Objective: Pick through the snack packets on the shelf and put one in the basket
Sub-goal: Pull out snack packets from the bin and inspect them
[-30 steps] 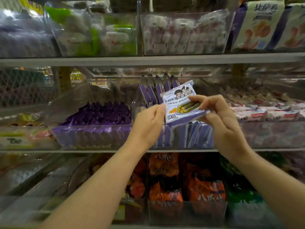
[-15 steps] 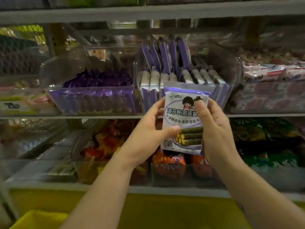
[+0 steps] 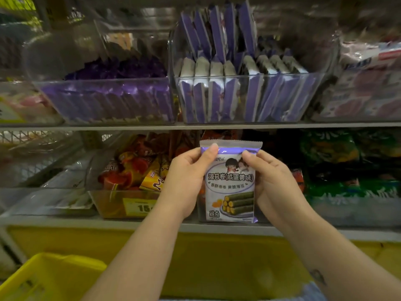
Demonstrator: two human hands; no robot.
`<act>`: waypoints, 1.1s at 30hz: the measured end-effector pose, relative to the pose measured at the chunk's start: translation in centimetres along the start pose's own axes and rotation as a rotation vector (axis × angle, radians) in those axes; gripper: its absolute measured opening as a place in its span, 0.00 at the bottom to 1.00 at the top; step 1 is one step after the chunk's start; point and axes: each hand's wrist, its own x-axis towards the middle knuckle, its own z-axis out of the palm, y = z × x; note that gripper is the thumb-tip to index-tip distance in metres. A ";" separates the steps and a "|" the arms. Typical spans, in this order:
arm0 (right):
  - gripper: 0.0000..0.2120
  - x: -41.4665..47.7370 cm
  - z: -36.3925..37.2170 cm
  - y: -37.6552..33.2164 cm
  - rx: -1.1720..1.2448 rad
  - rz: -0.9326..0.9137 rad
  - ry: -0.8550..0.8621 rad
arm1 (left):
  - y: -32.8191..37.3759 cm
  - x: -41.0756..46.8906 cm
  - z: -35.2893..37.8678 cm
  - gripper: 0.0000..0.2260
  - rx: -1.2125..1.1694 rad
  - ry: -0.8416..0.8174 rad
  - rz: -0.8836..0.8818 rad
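A white and purple snack packet point(image 3: 230, 187) with seaweed rolls printed on it is held upright in front of the lower shelf. My left hand point(image 3: 186, 177) grips its left edge, thumb on the purple top band. My right hand point(image 3: 272, 181) grips its right edge. Above, a clear bin point(image 3: 245, 98) holds several matching purple packets standing on edge. The yellow basket point(image 3: 47, 276) shows at the bottom left, below and left of my hands.
A clear bin of dark purple packets point(image 3: 108, 98) sits left of the matching one. The lower shelf holds orange and red packets point(image 3: 134, 170) and green packets point(image 3: 347, 170). A grey shelf edge point(image 3: 86, 128) runs between the levels. A yellow panel point(image 3: 217, 257) is below.
Both hands have brought the packet down from the upper bin to in front of the lower shelf and turned it upright. The view has tilted down, showing more of the basket.
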 end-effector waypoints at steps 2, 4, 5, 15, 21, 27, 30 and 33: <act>0.16 -0.1 -0.1 -0.2 0.043 0.051 -0.001 | -0.1 -0.3 0.1 0.12 -0.020 0.023 -0.039; 0.18 -0.3 0.0 -0.2 0.060 0.077 -0.013 | -0.1 -0.4 0.3 0.11 -0.038 0.048 -0.077; 0.19 -0.4 0.0 -0.2 0.063 0.081 -0.014 | -0.1 -0.5 0.4 0.11 -0.044 0.058 -0.091; 0.16 0.3 -0.6 0.4 -0.027 0.037 0.039 | -0.3 -0.6 0.3 0.17 -0.062 0.067 -0.095; 0.20 0.7 -2.2 -0.6 -0.119 0.095 -0.106 | -0.2 -0.5 -0.5 0.15 -0.115 -0.007 -0.140; 0.20 0.1 -3.4 -1.2 -0.271 0.344 -0.475 | -0.1 -0.3 -0.6 0.14 -0.305 0.073 -0.184; 0.18 -0.2 -4.1 -1.4 -0.266 0.436 -0.526 | -0.2 -0.3 -0.6 0.16 -0.330 0.060 -0.252; 0.16 -0.3 -4.4 -1.7 -0.229 0.464 -0.518 | -0.2 -0.4 -1.1 0.19 -0.262 -0.026 -0.363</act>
